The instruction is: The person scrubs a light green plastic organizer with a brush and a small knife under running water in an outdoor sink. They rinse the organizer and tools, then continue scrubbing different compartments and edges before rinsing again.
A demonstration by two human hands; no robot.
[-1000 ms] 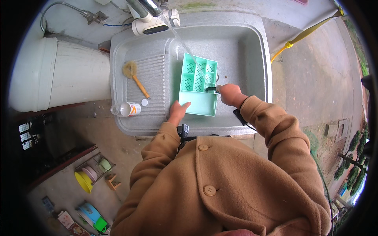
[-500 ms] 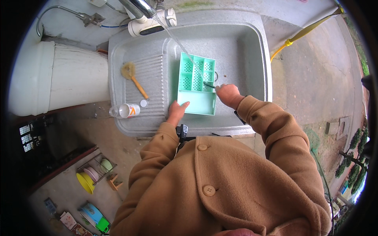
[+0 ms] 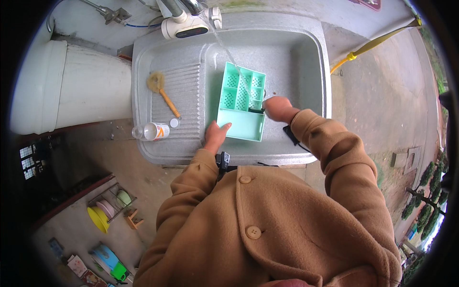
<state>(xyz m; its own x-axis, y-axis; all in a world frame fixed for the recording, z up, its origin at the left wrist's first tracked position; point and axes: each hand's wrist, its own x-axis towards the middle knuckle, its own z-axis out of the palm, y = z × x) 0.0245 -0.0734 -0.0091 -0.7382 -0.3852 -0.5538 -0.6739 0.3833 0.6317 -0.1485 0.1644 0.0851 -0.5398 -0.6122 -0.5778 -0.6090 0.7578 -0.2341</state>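
A mint-green compartment tray (image 3: 241,125) lies tilted in the grey sink, with perforated sections at its far half and one wide plain section nearer me. My left hand (image 3: 216,135) grips its near left edge, thumb over the rim and fingers hidden below. At the tray's right side, my right hand (image 3: 278,109) is closed round a small dark-headed brush (image 3: 256,110), its head in a right-hand compartment. The handle is hidden in my fist. A stream of water (image 3: 233,58) from the tap (image 3: 191,5) falls into the perforated compartments.
On the sink's ribbed drainboard (image 3: 189,91) at the left lie a round wooden-handled brush (image 3: 167,103), a clear bottle (image 3: 155,131) and a white cap (image 3: 174,123). A white filter unit (image 3: 187,27) sits on the tap. The sink rim (image 3: 326,91) bounds the right side.
The tray sits slightly farther right in view and leans a little more. My right hand has shifted the brush head slightly nearer me, against the compartment's near wall. Water keeps running.
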